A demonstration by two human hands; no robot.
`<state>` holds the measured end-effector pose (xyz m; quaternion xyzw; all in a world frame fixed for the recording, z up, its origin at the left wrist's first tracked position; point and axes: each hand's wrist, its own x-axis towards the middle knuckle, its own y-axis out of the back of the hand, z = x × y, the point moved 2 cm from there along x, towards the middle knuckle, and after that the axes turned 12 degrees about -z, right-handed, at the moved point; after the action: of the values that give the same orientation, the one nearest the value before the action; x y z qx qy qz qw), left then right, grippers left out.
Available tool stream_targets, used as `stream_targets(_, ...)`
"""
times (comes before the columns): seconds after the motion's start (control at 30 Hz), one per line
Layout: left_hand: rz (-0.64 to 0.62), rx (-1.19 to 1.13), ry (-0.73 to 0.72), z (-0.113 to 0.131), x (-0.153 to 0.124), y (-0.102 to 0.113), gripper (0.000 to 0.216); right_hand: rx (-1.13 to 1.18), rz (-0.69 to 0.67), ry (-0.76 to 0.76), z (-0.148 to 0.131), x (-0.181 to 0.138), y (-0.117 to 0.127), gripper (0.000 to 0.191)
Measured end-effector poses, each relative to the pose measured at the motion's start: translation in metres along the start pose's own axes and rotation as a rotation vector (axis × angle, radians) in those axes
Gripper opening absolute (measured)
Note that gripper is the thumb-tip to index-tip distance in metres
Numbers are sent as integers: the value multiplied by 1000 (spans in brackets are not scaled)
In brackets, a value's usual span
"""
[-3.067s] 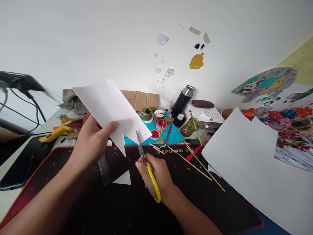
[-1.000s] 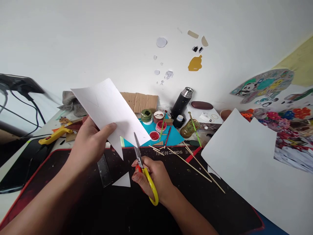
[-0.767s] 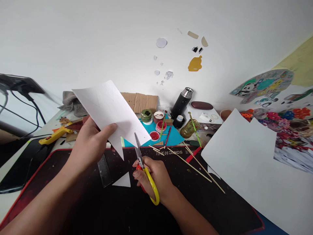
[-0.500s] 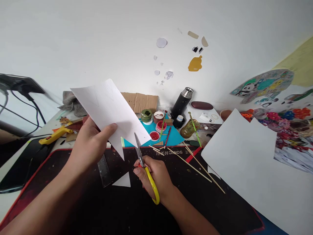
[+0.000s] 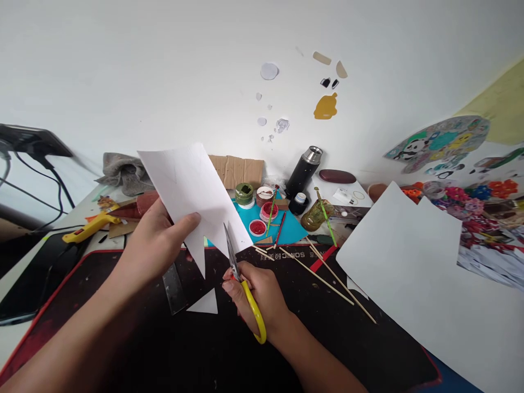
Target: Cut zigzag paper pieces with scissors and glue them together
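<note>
A white sheet of paper with faint pencil lines is pinched in my left hand, thumb on top and fingers hidden behind. A triangular notch is cut from its lower edge, leaving a pointed tip beside it. My right hand grips yellow-handled scissors. Their blades point up at the sheet's lower right part and lie against it, close together. On the dark mat below the paper rests a cut white triangle. Next to it lies a dark ruler, partly hidden by my left hand.
Open paint jars and brushes stand on blue paper behind my hands. Wooden sticks lie on the mat. Large white paper covers the right side. A black flask stands by the wall; a yellow glue gun lies left.
My left hand has moved slightly right and tilted the paper more upright, its top edge going lower and to the right. The scissors stay nearly in place at the paper.
</note>
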<state>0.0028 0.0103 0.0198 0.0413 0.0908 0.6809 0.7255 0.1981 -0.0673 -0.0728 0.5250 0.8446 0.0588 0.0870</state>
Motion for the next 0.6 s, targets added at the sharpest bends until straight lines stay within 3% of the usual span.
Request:
stream_targets(0.33, -36, -29, 7, -3, -2, -6, 39, -14, 34, -16, 0, 2, 1, 33)
stream_targets(0.6, -93, -27, 47, -8, -1, -4, 47, -12, 36, -28, -3, 1, -1, 32)
